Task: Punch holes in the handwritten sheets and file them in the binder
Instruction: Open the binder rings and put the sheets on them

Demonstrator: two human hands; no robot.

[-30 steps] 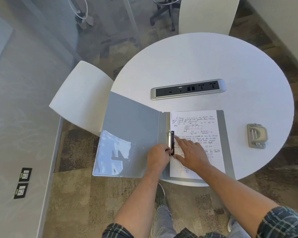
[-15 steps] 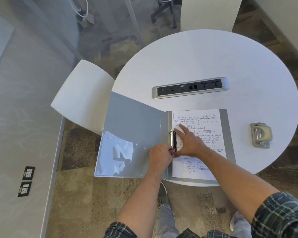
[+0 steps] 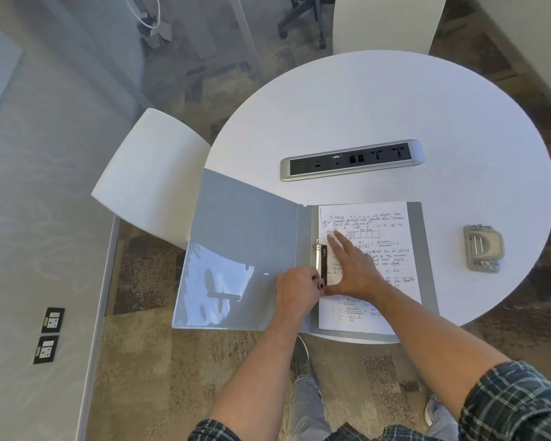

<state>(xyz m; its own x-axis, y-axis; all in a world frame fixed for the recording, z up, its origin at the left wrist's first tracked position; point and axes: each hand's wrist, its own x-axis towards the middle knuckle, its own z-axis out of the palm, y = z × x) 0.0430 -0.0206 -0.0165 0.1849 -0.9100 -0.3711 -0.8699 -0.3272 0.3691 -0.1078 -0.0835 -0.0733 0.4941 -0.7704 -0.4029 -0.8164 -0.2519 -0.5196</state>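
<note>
Round white table [image 3: 379, 100] in a carpeted mtg room, white chair [image 3: 150, 173] off to your left, power/data strip [image 3: 352, 163] set into the top beyond your hands. Grey ring binder [image 3: 245, 230] lies open at the near edge, front cover hanging past the rim. Handwritten sheet [image 3: 392, 227] sits on the binder's right half, under your right hand.

Your left hand [image 3: 296, 292] is curled w/ fingertips pinched at the near end of the ring mechanism [image 3: 321, 257], prob on the release tab; can't tell if the rings are sprung or closed. Your right hand [image 3: 352, 268] is flat, fingers straight and spread, pressing the sheet down just right of the rings, forefinger reaching toward the far ring.

Hole punch [image 3: 483, 248] sits well to the right of your right hand, untouched, nothing in it.

Step, as I read it: filing, seating the sheet on the rings / closing the clip. Punching looks done for this sheet, holes themselves too small to confirm. Next move likely needs you to keep the sheet edge pinned w/ the right hand so the holes stay lined up, then snap the mechanism w/ the left. Watch fingertips near the rings.
</note>
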